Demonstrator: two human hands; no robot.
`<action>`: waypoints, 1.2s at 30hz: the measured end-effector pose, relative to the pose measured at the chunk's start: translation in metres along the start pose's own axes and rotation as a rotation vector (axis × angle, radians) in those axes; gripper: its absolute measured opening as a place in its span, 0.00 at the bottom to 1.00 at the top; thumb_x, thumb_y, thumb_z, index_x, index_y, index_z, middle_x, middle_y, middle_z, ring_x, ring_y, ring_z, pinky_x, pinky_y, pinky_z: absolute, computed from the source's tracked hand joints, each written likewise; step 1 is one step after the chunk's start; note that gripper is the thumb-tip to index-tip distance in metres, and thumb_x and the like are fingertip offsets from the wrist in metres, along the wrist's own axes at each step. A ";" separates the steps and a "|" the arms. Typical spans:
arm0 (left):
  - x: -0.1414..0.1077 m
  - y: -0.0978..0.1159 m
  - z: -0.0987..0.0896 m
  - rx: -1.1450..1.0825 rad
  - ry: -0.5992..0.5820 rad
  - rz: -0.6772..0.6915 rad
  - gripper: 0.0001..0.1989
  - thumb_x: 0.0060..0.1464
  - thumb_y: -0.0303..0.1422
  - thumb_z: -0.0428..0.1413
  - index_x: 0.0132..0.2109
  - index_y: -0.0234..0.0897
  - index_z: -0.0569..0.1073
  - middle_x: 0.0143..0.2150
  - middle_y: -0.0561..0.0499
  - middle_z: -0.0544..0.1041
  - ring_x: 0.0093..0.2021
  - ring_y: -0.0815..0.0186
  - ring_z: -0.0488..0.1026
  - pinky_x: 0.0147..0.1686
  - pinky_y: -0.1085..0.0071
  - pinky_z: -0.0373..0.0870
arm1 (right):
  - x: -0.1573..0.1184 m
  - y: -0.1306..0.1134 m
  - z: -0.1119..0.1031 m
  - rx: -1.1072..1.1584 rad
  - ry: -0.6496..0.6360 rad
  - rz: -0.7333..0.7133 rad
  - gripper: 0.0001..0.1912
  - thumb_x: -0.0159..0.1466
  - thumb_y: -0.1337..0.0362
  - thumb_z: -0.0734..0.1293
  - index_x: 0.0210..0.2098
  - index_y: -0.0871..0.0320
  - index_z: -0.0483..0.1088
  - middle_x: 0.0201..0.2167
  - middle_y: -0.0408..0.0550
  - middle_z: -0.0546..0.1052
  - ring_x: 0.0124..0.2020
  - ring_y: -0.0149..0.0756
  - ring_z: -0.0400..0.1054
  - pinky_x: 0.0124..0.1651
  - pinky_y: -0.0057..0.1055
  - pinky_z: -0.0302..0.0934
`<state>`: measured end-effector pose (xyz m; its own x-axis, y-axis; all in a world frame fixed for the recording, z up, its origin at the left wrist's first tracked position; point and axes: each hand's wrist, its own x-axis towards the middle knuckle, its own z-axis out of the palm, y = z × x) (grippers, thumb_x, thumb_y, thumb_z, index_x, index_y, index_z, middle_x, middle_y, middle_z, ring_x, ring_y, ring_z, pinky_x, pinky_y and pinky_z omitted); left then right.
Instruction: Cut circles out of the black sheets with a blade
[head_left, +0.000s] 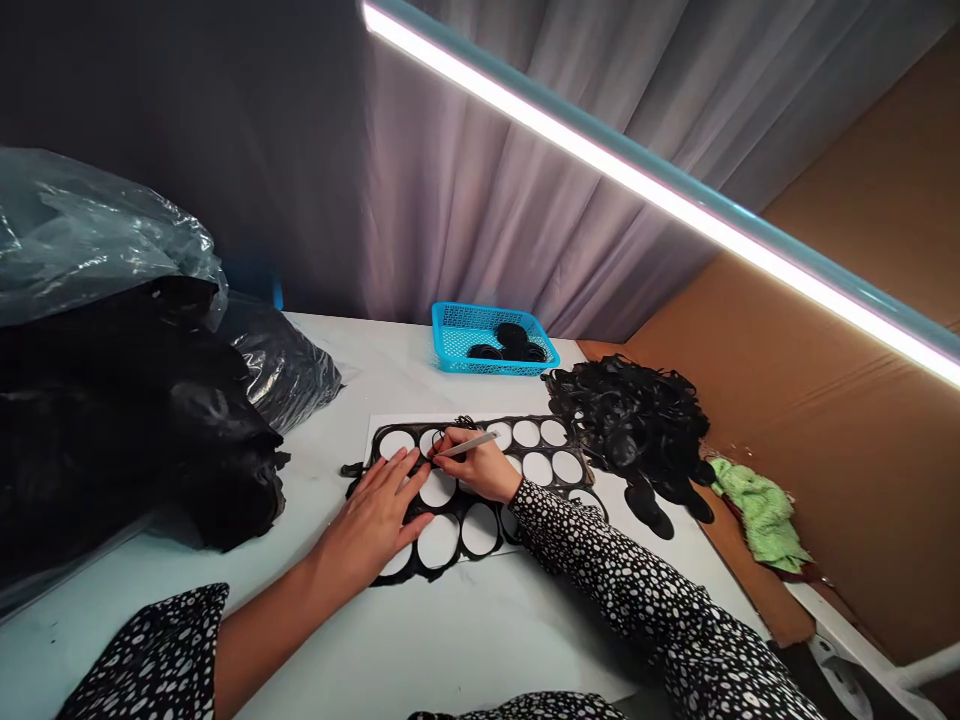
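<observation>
Sheet (459, 507), black, with round openings: beneath left hand (379, 515), laid flat, thumb apart. Right hand (480, 465), just beside: closed around slim pale tool (469, 444) over sheet.

A white table (510, 640) spreads below. Behind the table hangs a pleated grey-mauve curtain (480, 200), and a dark, shadowed surface (247, 120) rises beyond its left end. A brown, cardboard-like panel (810, 420) stands along the table's right side. Above the table slants a glowing white tube light (660, 197), brightening the curtain's folds.
</observation>
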<state>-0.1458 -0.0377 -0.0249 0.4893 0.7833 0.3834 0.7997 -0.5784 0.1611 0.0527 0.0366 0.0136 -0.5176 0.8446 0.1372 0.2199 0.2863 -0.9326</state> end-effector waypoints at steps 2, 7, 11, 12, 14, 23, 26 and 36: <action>-0.001 0.000 0.001 -0.005 -0.001 -0.004 0.26 0.67 0.46 0.46 0.63 0.35 0.66 0.66 0.37 0.65 0.67 0.51 0.60 0.62 0.50 0.60 | 0.000 0.000 0.000 -0.008 0.008 0.008 0.11 0.59 0.61 0.67 0.24 0.56 0.62 0.31 0.45 0.75 0.33 0.34 0.68 0.37 0.30 0.61; -0.001 0.000 0.002 -0.015 0.006 -0.013 0.25 0.67 0.45 0.46 0.63 0.36 0.66 0.66 0.38 0.64 0.67 0.51 0.60 0.63 0.51 0.59 | -0.001 0.002 -0.001 0.000 0.013 0.022 0.12 0.60 0.62 0.67 0.24 0.56 0.61 0.32 0.46 0.76 0.35 0.35 0.70 0.38 0.30 0.62; 0.000 0.001 -0.002 -0.010 -0.016 -0.012 0.25 0.66 0.45 0.47 0.64 0.36 0.65 0.67 0.39 0.64 0.67 0.52 0.59 0.64 0.51 0.59 | -0.009 0.004 0.007 -0.286 -0.006 -0.064 0.08 0.63 0.66 0.65 0.28 0.56 0.63 0.33 0.47 0.75 0.37 0.36 0.69 0.40 0.31 0.62; 0.000 0.001 -0.003 -0.015 -0.021 -0.011 0.26 0.66 0.45 0.48 0.64 0.36 0.64 0.67 0.38 0.64 0.67 0.53 0.59 0.64 0.52 0.59 | -0.010 0.004 0.009 -0.406 -0.028 -0.105 0.06 0.64 0.67 0.64 0.30 0.55 0.64 0.33 0.48 0.74 0.38 0.38 0.68 0.41 0.32 0.61; 0.000 0.002 -0.006 -0.028 -0.025 -0.013 0.26 0.66 0.45 0.48 0.64 0.35 0.65 0.67 0.37 0.63 0.68 0.52 0.59 0.64 0.51 0.59 | -0.009 0.004 0.007 -0.614 -0.085 -0.185 0.04 0.65 0.69 0.63 0.33 0.55 0.66 0.34 0.50 0.73 0.40 0.40 0.66 0.43 0.34 0.61; -0.004 0.003 -0.010 -0.041 -0.005 0.000 0.24 0.65 0.42 0.51 0.64 0.37 0.64 0.67 0.40 0.63 0.67 0.52 0.59 0.63 0.52 0.62 | 0.061 0.001 -0.082 -0.347 0.390 0.121 0.09 0.58 0.63 0.65 0.24 0.55 0.60 0.26 0.45 0.71 0.26 0.33 0.64 0.26 0.28 0.62; -0.007 0.003 -0.019 0.010 0.041 -0.013 0.25 0.65 0.43 0.50 0.63 0.33 0.65 0.65 0.37 0.66 0.66 0.50 0.62 0.61 0.51 0.64 | 0.061 -0.001 -0.063 -0.047 0.269 0.207 0.12 0.54 0.59 0.69 0.24 0.55 0.61 0.26 0.44 0.72 0.25 0.32 0.65 0.19 0.25 0.61; -0.028 0.005 -0.034 0.115 -0.042 -0.062 0.21 0.67 0.41 0.46 0.59 0.33 0.68 0.58 0.38 0.73 0.60 0.51 0.69 0.59 0.51 0.64 | 0.033 -0.011 0.025 0.257 -0.094 0.106 0.13 0.55 0.61 0.70 0.25 0.56 0.60 0.29 0.44 0.74 0.37 0.36 0.71 0.34 0.29 0.63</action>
<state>-0.1672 -0.0697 -0.0041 0.4495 0.8271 0.3374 0.8625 -0.5001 0.0770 0.0124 0.0505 0.0197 -0.5801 0.8144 0.0144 0.0659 0.0645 -0.9957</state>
